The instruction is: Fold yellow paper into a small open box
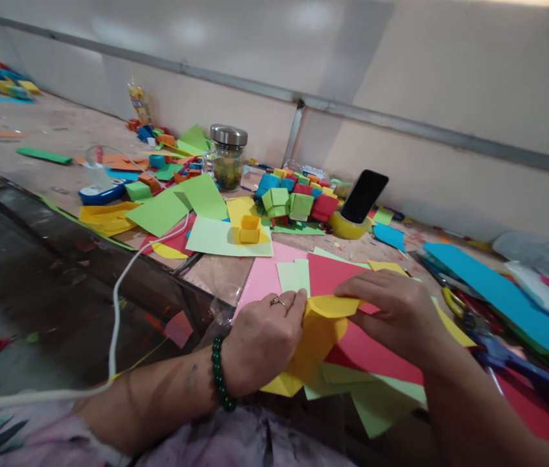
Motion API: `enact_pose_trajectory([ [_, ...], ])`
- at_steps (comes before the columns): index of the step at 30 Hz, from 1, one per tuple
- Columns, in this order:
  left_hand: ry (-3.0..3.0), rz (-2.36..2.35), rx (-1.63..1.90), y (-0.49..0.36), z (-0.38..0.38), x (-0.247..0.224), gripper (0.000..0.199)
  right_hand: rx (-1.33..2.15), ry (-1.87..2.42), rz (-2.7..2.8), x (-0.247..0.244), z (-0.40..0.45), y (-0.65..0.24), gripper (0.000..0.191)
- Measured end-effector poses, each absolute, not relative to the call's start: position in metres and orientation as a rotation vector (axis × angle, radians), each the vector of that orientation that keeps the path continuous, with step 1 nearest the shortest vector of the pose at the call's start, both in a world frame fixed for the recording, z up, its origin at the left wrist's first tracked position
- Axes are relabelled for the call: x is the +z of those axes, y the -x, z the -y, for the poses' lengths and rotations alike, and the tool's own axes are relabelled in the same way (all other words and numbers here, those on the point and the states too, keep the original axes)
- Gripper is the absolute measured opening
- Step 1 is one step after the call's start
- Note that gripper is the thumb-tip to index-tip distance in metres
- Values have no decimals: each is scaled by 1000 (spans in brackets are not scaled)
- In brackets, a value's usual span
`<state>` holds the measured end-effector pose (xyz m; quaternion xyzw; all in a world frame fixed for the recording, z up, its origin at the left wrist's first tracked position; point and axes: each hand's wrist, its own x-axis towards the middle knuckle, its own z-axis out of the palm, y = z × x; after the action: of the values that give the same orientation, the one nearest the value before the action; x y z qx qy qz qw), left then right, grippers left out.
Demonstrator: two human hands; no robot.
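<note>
Between my hands is a sheet of yellow paper (320, 334), bent and partly folded, over sheets of red paper (376, 353). My left hand (269, 337), with a ring and a green bead bracelet at the wrist, pinches its left edge. My right hand (393, 311) grips the raised upper flap at the right, thumb below and fingers on top. Pale green paper (385, 402) pokes out under the red at the table's front edge. Behind my hands a pink sheet (267, 272) lies flat. Farther back, a small yellow paper box (249, 229) stands on a pale green sheet (206, 237).
A glass jar with a metal lid (228, 159) stands behind coloured papers. Several folded paper cubes (298, 194) are heaped beside a phone (364, 196) propped on a yellow tape roll (349, 225). Blue-handled pliers (512, 357) lie right. A white cable (116, 311) hangs over the table edge.
</note>
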<state>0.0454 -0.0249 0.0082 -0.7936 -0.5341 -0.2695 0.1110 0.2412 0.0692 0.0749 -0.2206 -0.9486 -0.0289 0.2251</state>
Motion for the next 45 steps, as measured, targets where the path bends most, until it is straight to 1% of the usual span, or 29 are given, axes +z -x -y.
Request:
enact_pose_trajectory([
  [4,2320,1543,-818,-46,24,8,37,-240,519,2592,76,-62,-239,34],
  [6,2327,1544,-834,-46,24,8,37,-273,508,2583,77,-58,-238,37],
  [15,2457,1657,-963,-44,20,10,33,-334,537,2652,74,-46,-237,28],
  [27,2611,1903,-849,-40,13,19,24,-390,604,2687,64,-39,-223,20],
  [30,2715,1935,-892,-41,10,21,23,-313,621,2667,60,-41,-222,21],
  [32,2775,1961,-883,-42,6,20,26,-221,661,2673,59,-42,-222,29],
  [35,2851,1997,-818,-42,-2,18,23,-68,775,2677,58,-45,-224,37],
  [38,2990,2001,-799,-40,-12,18,24,26,884,2686,59,-49,-224,36],
  [40,3115,1997,-784,-39,-19,21,27,10,947,2693,60,-52,-223,35],
  [42,3185,2008,-751,-37,-25,23,25,16,1010,2690,60,-57,-223,36],
  [45,3166,2034,-742,-36,-31,24,26,204,1048,2680,62,-66,-225,42],
])
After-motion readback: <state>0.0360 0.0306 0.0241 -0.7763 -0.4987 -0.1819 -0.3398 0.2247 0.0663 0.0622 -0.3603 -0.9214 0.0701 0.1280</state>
